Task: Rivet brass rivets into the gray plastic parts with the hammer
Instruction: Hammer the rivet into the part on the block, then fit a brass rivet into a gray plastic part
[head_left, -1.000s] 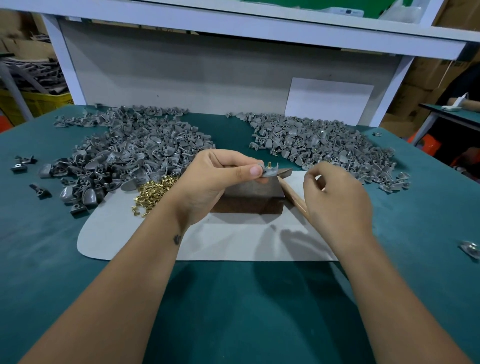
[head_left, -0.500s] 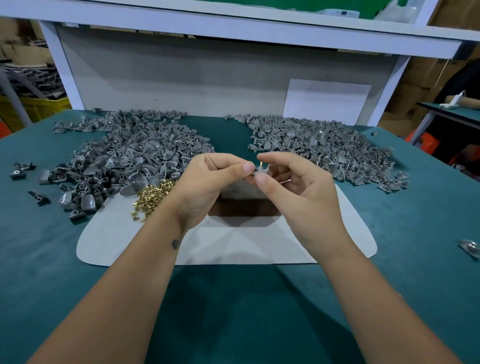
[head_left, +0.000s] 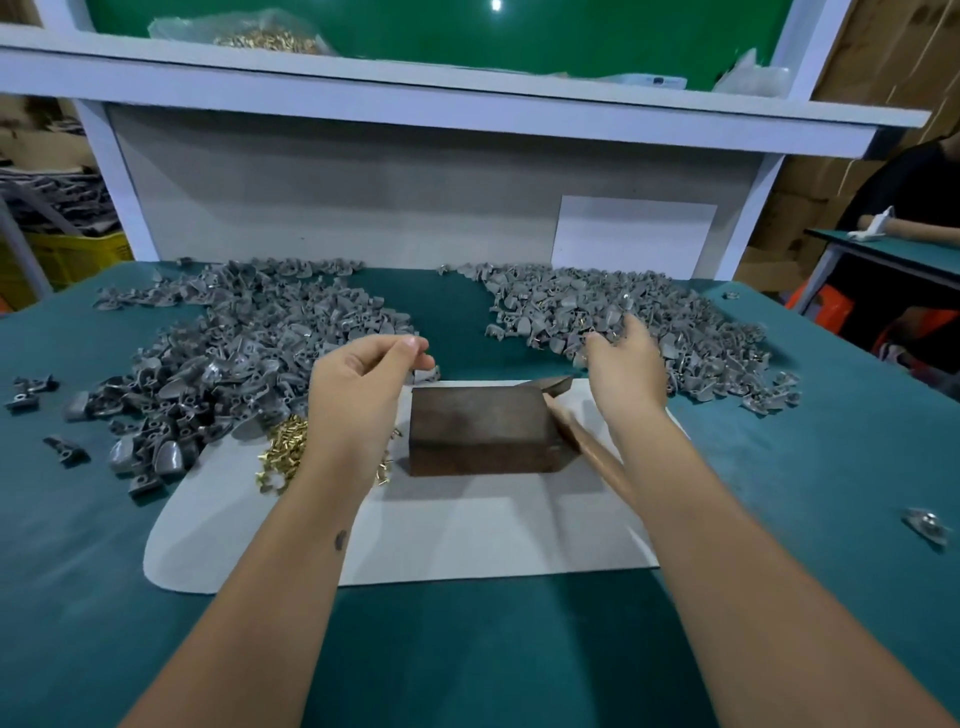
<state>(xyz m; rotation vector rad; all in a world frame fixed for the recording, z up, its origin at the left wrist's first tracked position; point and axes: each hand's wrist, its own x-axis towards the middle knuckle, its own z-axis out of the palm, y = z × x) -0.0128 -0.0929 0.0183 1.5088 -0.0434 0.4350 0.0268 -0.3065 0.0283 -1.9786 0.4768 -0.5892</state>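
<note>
My left hand (head_left: 363, 387) hovers above the left end of the dark block (head_left: 478, 431), its fingers loosely curled and nothing visible in them. Blurred by motion, my right hand (head_left: 626, 364) reaches over the near edge of the right pile of gray plastic parts (head_left: 675, 317) with fingers spread. The hammer lies along the block's right side, its head (head_left: 553, 385) at the far corner and its wooden handle (head_left: 587, 447) passing under my right forearm. A heap of brass rivets (head_left: 283, 457) sits under my left wrist, beside the left pile of gray parts (head_left: 234, 353).
The block and the hammer rest on a white mat (head_left: 415, 535) on the green table. A few stray dark parts (head_left: 31, 389) lie at far left and a metal piece (head_left: 927, 525) at far right. A backboard and a shelf rise behind the piles; a person sits at another table to the right.
The gray part with its rivet left my left hand's pinch. My right hand swung away to the right pile. My left hand now holds nothing.
</note>
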